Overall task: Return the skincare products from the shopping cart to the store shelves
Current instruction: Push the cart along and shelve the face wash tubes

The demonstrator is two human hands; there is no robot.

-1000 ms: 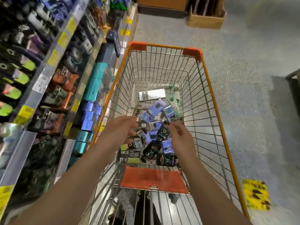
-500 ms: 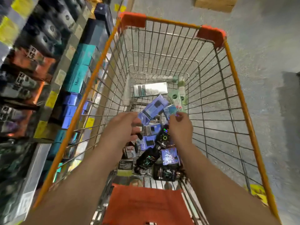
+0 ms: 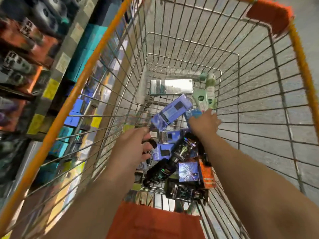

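Both my hands are down inside the orange-rimmed wire shopping cart [image 3: 72,99]. Skincare products lie in a heap on its floor: a purple box [image 3: 170,111], a silver-white box [image 3: 170,87], a green tube [image 3: 207,94], black bottles [image 3: 183,149] and an orange box [image 3: 207,173]. My right hand [image 3: 203,125] reaches forward, its fingertips at a small blue box [image 3: 194,113] just below the green tube. My left hand [image 3: 134,149] hovers over the near left of the heap with its fingers loosely curled and nothing visible in them.
Store shelves [image 3: 34,66] with teal, blue, orange and dark boxes and yellow price tags run along the cart's left side. The cart's orange child-seat flap [image 3: 151,221] is at the near edge. Grey floor lies to the right.
The view has tipped lower into the cart. My right hand has moved forward past the black bottles to the small blue box. My left hand stays near the heap's left side.
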